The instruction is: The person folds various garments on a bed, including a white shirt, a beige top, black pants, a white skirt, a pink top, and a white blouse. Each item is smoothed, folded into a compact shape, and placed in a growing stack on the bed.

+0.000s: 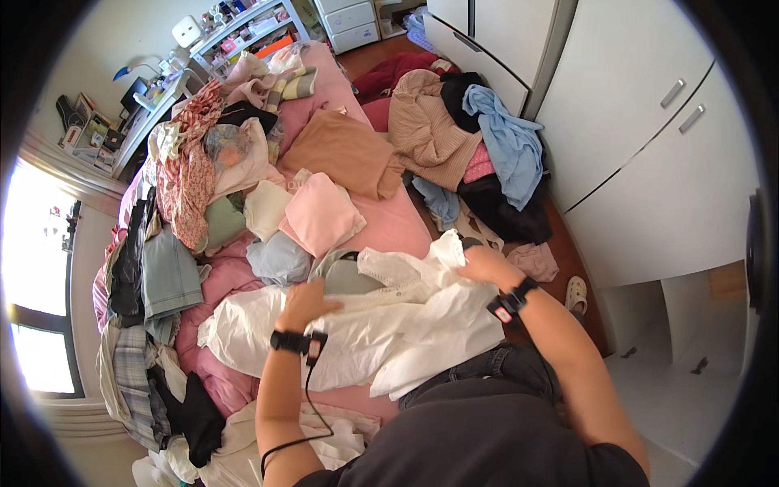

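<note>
A white blouse-like garment (389,329) with eyelet lace trim lies spread across the near side of the bed, its lower edge against my body. My right hand (484,265) grips it at the raised lace-trimmed end on the right. On the garment's left part rests my left hand (303,304), slightly blurred, thumb spread away from the fingers. Beyond the garment sit a grey-green folded garment (347,274), partly covered by it, and a light blue bundle (279,259). A folded pink garment (322,213) lies farther back, beside a cream one (266,210).
The pink-sheeted bed (405,225) carries a folded brown cloth (341,152) and heaped clothes (188,176) along its left. More clothes (432,128) are piled between bed and white wardrobe (645,152). A plaid shirt (137,377) lies at left. Wrist straps trail a black cable (313,395).
</note>
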### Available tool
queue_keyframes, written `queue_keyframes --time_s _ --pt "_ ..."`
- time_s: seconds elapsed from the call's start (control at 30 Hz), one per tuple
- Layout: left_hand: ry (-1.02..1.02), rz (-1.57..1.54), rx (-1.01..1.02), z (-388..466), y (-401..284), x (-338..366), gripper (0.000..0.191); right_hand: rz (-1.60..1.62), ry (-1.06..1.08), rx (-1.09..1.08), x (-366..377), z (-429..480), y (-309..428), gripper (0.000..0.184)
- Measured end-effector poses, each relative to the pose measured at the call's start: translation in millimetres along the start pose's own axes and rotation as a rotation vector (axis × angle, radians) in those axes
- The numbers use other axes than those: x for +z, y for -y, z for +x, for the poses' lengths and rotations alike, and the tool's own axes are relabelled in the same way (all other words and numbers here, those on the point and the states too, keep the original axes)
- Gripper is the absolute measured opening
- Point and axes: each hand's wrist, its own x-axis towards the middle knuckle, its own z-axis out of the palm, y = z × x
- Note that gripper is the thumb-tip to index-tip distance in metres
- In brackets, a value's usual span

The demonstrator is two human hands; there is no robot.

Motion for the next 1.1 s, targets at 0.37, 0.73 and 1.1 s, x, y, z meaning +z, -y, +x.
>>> queue_keyframes --time_s 0.37,0.73,1.1 --pt "-0.273 -0.417 -0.128 -59 7 29 0.057 0.579 -0.273 -0.252 -42 -95 -38 0.023" --pt "-0.229 -1.409 -0.158 -113 23 -14 0.019 0.697 -0.299 -0.353 -105 -133 -30 0.034" --pt "-0.936 -0.842 0.156 12 -9 -26 0.067 0.363 -0.651 -0.555 -19 1 44 0.034"
